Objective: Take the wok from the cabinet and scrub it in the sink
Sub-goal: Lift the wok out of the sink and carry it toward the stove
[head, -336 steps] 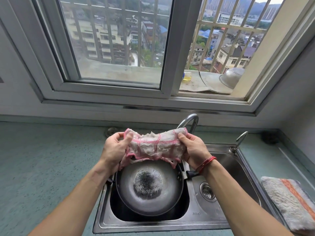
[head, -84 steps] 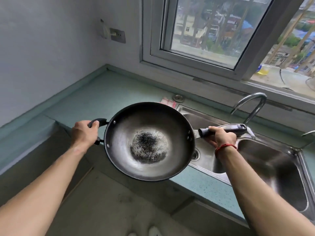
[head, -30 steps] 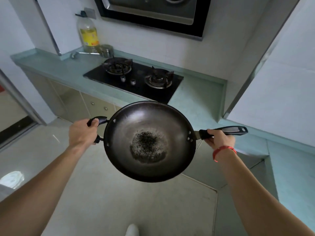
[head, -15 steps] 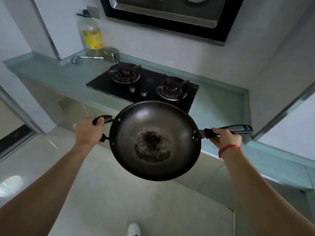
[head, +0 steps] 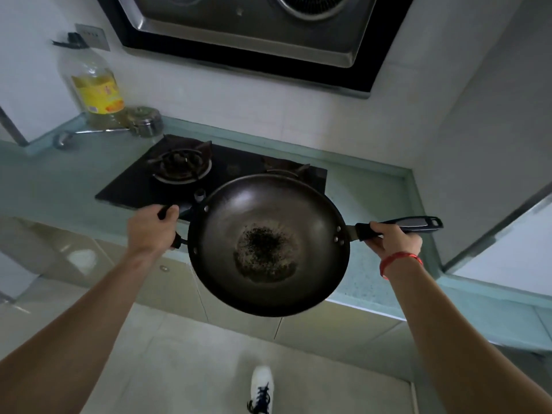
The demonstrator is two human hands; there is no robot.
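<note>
A dark round wok [head: 268, 222] with a blackened patch in its bottom hangs level in the air, over the front edge of the counter and the right side of the gas hob. My left hand [head: 150, 230] grips its short loop handle on the left. My right hand [head: 394, 242], with a red cord at the wrist, grips the long black handle [head: 418, 224] on the right. The sink is out of view.
A black two-burner gas hob [head: 179, 174] lies in the teal counter [head: 373, 201] under a range hood [head: 254, 34]. An oil bottle [head: 95, 88] and a small steel pot [head: 145, 122] stand at the back left. Beige cabinet doors [head: 179, 288] run below.
The wok was carried from the sink area round to the hob counter. In the last second it came closer to the hob, now covering the right burner; both hands keep their grips.
</note>
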